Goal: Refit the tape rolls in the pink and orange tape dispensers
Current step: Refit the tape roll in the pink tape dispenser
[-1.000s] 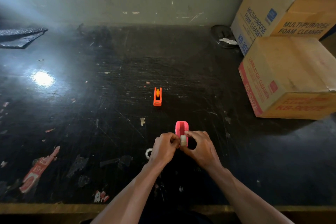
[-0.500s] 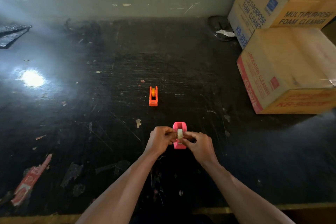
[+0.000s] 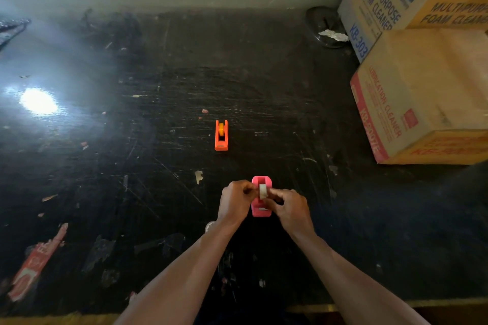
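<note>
The pink tape dispenser (image 3: 261, 207) stands on the black table (image 3: 290, 103) near the front edge. A whitish tape roll (image 3: 263, 191) sits upright in its slot. My left hand (image 3: 236, 200) pinches the roll from the left and my right hand (image 3: 289, 208) pinches it from the right. The orange tape dispenser (image 3: 221, 135) stands farther back in the middle, apart from both hands, with an orange-yellow roll in it. A small pale ring (image 3: 210, 225) peeks out beside my left wrist, mostly hidden.
Stacked cardboard boxes (image 3: 422, 103) fill the right back corner. A dark round dish (image 3: 326, 26) with a white scrap lies beside them. Torn stickers (image 3: 37, 264) and paper scraps dot the scratched table. A wall runs along the back.
The tape roll went from the near end of the pink dispenser to the middle of its slot, both hands moving with it. The camera view shifted slightly.
</note>
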The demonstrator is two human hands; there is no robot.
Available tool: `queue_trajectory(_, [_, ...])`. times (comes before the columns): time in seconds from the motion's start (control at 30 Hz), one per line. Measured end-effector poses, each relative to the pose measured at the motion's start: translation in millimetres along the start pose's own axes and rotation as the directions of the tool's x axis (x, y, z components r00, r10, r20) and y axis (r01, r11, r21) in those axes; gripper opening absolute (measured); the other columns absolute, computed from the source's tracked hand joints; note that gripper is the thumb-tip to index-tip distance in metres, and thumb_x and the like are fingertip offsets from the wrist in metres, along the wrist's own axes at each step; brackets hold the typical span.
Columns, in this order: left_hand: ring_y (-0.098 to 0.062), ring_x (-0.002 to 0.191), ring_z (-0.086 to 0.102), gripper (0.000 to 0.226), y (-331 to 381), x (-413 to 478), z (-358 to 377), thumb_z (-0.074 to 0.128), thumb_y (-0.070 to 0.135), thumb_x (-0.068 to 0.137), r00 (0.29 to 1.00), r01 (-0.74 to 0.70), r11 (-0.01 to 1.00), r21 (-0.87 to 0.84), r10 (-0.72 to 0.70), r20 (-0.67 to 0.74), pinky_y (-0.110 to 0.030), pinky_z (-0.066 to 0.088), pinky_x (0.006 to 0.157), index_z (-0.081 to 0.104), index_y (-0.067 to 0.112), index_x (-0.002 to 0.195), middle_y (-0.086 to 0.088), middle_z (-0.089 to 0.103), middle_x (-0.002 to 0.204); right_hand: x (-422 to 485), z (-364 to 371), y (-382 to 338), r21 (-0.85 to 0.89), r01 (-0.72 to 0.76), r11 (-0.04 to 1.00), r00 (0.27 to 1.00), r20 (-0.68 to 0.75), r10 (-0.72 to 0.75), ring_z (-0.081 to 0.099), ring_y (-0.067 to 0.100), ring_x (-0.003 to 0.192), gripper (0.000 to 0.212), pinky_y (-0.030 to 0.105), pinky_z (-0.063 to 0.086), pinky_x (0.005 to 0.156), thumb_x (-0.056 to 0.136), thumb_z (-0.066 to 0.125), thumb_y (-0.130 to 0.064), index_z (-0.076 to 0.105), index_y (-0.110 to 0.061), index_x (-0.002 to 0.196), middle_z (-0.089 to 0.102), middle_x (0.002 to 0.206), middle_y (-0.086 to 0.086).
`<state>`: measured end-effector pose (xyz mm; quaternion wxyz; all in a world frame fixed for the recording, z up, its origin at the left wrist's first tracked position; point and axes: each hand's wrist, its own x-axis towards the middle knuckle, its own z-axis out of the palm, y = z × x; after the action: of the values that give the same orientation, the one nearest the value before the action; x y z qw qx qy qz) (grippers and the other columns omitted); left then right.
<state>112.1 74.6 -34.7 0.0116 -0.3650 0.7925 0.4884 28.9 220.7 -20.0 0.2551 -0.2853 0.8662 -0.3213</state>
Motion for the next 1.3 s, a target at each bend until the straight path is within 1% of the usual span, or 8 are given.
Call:
queue_trajectory(0.1, [-0.004, 0.086, 0.074, 0.011, -1.7, -0.2, 4.3, 0.073, 0.021, 0.095, 0.999, 0.003, 1.0, 0.021, -0.002, -0.039, -0.028, 0.063, 0.081, 0.076, 0.022, 0.105, 0.007, 0.076, 0.094, 0.0, 1.7, -2.4, -0.035, 0.015, 0.999, 1.0, -0.025, -0.016, 0.058, 0.002, 0.081, 0.011, 0.023, 0.045, 0.074, 0.094, 0.07, -0.034, 0.077, -0.03, 0.101, 0.072, 0.088, -0.012])
queue_trajectory(0.23, [-0.003, 0.081, 0.069, 0.006, 0.0, 0.2, 8.1, 0.075, 0.018, 0.093, 0.993, -0.007, 0.999, 0.041, 0.012, -0.121, -0.024, 0.06, 0.075, 0.072, 0.023, 0.095, 0.007, 0.072, 0.092, 1.9, 8.7, -0.4, -0.091, -0.004, 0.996, 0.998, -0.064, -0.002, 0.059, -0.001, 0.085, 0.01, 0.015, 0.041, 0.074, 0.094, 0.07, -0.031, 0.076, -0.032, 0.103, 0.073, 0.093, -0.016])
queue_trajectory(0.33, [-0.006, 0.083, 0.07, 0.009, -1.9, 2.8, 9.1, 0.076, 0.018, 0.092, 0.991, 0.006, 1.0, 0.014, -0.004, -0.133, -0.032, 0.063, 0.078, 0.07, 0.025, 0.092, 0.007, 0.071, 0.092, 3.7, 12.3, 0.4, -0.102, -0.04, 0.994, 0.994, -0.104, 0.029, 0.059, -0.001, 0.089, 0.018, 0.011, 0.039, 0.072, 0.093, 0.072, -0.029, 0.075, -0.028, 0.111, 0.075, 0.101, -0.014])
queue_trajectory(0.5, [-0.008, 0.084, 0.071, 0.014, -6.8, 7.6, 8.0, 0.075, 0.014, 0.092, 0.995, -0.035, 0.999, 0.006, 0.036, -0.094, -0.038, 0.064, 0.08, 0.069, 0.027, 0.094, 0.006, 0.071, 0.091, 5.5, 15.2, 0.0, -0.097, -0.063, 0.993, 0.99, -0.13, 0.05, 0.06, 0.0, 0.089, 0.012, 0.017, 0.047, 0.078, 0.092, 0.074, -0.03, 0.075, -0.026, 0.103, 0.074, 0.098, -0.012])
queue_trajectory(0.77, [-0.009, 0.102, 0.067, 0.04, -13.6, 4.9, -1.7, 0.07, 0.007, 0.094, 0.98, -0.201, 0.974, 0.104, 0.2, 0.016, -0.03, 0.06, 0.092, 0.067, 0.026, 0.129, 0.004, 0.063, 0.118, 3.4, 11.6, -2.6, -0.111, 0.014, 0.994, 0.987, -0.158, -0.032, 0.06, 0.006, 0.097, 0.02, 0.021, 0.047, 0.083, 0.092, 0.073, -0.026, 0.071, -0.025, 0.111, 0.071, 0.105, -0.011])
queue_trajectory(0.9, [-0.009, 0.103, 0.064, 0.041, -16.0, 3.9, -2.4, 0.069, 0.006, 0.095, 0.979, -0.203, 0.974, 0.1, 0.201, 0.035, -0.028, 0.058, 0.094, 0.068, 0.027, 0.13, 0.004, 0.059, 0.118, 4.0, 13.0, -2.2, -0.155, 0.084, 0.984, 0.98, -0.165, -0.11, 0.058, 0.005, 0.095, 0.018, 0.014, 0.041, 0.076, 0.093, 0.071, -0.02, 0.073, -0.024, 0.11, 0.073, 0.105, -0.008])
queue_trajectory(1.13, [-0.004, 0.101, 0.06, 0.039, -18.7, 2.1, -0.8, 0.068, 0.009, 0.097, 0.98, -0.199, 0.978, 0.069, 0.198, 0.016, -0.02, 0.051, 0.092, 0.069, 0.028, 0.131, 0.009, 0.056, 0.113, 5.6, 11.5, -4.7, -0.191, 0.098, 0.977, 0.98, -0.151, -0.128, 0.055, 0.005, 0.09, 0.015, 0.018, 0.041, 0.077, 0.096, 0.067, -0.019, 0.075, -0.024, 0.109, 0.074, 0.103, -0.007])
queue_trajectory(1.3, [-0.005, 0.102, 0.061, 0.04, -21.2, 2.3, 0.2, 0.069, 0.008, 0.096, 0.976, -0.218, 0.974, 0.06, 0.218, 0.016, -0.021, 0.053, 0.094, 0.069, 0.03, 0.13, 0.008, 0.057, 0.114, 7.6, 9.2, -7.0, -0.196, 0.101, 0.975, 0.981, -0.142, -0.13, 0.057, 0.007, 0.099, 0.022, 0.017, 0.041, 0.081, 0.094, 0.07, -0.021, 0.073, -0.023, 0.116, 0.071, 0.109, -0.006])
